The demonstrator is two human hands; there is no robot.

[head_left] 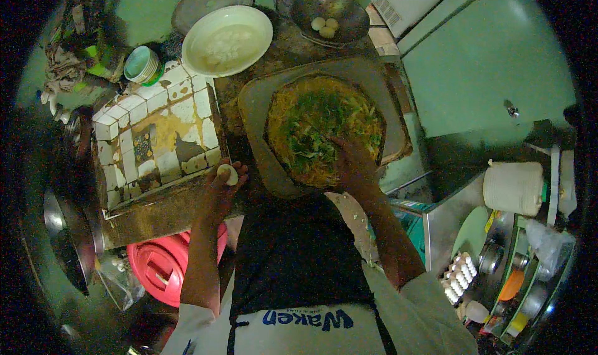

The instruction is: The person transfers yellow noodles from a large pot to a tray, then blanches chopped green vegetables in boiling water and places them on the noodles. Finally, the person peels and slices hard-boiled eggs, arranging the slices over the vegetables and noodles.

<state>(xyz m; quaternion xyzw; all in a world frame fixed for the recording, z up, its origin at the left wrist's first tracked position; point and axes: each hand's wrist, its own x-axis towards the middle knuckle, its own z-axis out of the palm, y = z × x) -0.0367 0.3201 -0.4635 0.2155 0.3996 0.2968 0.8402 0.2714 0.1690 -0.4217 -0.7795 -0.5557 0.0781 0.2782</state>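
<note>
In my left hand [225, 183] is a pale, smooth egg [229, 175], held by the fingers near the front edge of the tiled sink. My right hand [355, 158] reaches over the right part of a wide round dish of yellow noodles [367, 115] topped with chopped green leaves. Its fingers point into the food; whether they grip anything is hidden. The dish rests on a large brown tray [254, 109]. Behind it, a dark wok [349, 18] holds three pale round eggs [327, 26].
A wide white basin [265, 34] with whitish liquid stands behind the sink [208, 102]. Stacked bowls [142, 65] sit at the back left. Below the counter are a pink lidded bucket [149, 264] at left and an egg carton [458, 279] on the right.
</note>
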